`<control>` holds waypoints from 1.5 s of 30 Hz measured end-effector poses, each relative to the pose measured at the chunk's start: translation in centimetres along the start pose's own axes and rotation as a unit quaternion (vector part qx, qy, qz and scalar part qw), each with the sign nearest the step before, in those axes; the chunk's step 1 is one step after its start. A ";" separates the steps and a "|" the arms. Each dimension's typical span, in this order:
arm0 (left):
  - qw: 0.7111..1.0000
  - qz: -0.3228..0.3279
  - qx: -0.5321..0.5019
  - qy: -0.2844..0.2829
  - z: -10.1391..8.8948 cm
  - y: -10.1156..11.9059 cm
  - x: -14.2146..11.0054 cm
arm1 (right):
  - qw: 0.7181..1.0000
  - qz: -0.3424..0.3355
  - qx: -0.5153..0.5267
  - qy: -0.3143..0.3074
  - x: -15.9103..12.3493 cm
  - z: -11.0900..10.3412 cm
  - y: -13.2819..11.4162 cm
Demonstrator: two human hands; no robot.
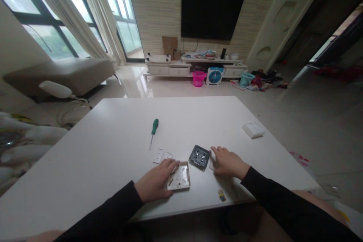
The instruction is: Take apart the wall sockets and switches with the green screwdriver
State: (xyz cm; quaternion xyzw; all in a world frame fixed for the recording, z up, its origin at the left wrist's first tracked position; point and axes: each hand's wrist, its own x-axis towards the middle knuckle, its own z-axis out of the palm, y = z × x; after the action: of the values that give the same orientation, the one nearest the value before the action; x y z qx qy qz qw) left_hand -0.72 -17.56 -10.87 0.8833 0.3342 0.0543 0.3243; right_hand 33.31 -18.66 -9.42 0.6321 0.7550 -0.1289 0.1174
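Note:
My left hand is closed around the left side of a shallow white socket back box, whose hollow inside faces up. Just right of the box lies a dark grey socket module with metal contacts showing. Beside that module, my right hand has its fingers curled round a white flat piece, mostly covered by the hand. Two small white cover plates lie beyond my left hand; one plate is in full sight, the other is partly hidden. Farther off rests a screwdriver with a green handle.
A white wall socket sits near the right edge of the white table. A small cartoon sticker is near the front edge. Across the floor stand a low TV cabinet, a pink basket and a fan.

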 end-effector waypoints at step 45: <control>0.995 -0.037 0.095 -0.008 0.5 0.8 0.6 | 0.901 -0.397 0.052 0.167 -1.3 2.3 -7.0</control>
State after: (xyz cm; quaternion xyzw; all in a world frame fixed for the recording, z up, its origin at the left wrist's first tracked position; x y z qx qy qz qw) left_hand 0.38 -17.92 -10.87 0.8976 0.3676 0.0037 0.2432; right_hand 26.64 -21.86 -10.85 0.2977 0.9440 -0.0971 -0.1042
